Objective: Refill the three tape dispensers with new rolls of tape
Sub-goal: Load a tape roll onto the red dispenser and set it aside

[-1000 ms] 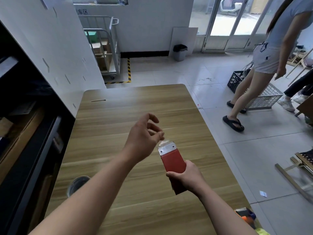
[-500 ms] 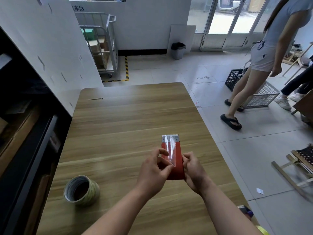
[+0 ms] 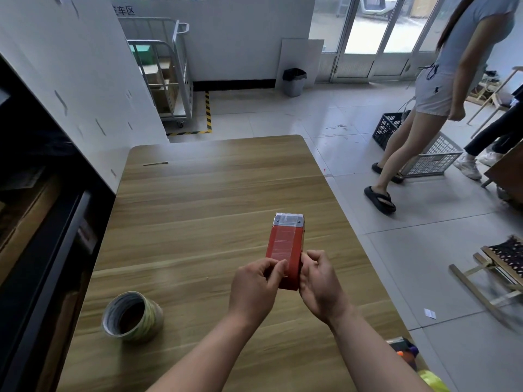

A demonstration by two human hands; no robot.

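Two hands met over the middle of the wooden bench [image 3: 212,193], both closed on a red tape dispenser [image 3: 285,244] held just above its surface. The left hand [image 3: 254,287] pinched the dispenser's near end between thumb and forefinger, its fingers [image 3: 276,271] curled tight; whether they caught the clear tape strip [image 3: 283,241] lying along the red top or only the body beneath could not be told. The right hand [image 3: 319,284] gripped the dispenser's right side, and its fingers [image 3: 310,258] hid that flank and the near corner. The serrated metal blade [image 3: 288,220] pointed away from the person, and any roll inside the dispenser was out of sight. A stack of tape rolls [image 3: 133,316] stood on end well to the left, near the bench's front edge, its hollow core dark. Far off near the back edge lay a thin stick [image 3: 155,163], too small to identify. At the lower right corner a dark object with an orange spot [image 3: 403,352] and something yellow-green [image 3: 433,383] were cut off by the frame. Another person [image 3: 441,80] stood on the tiled floor to the right, the head out of view.
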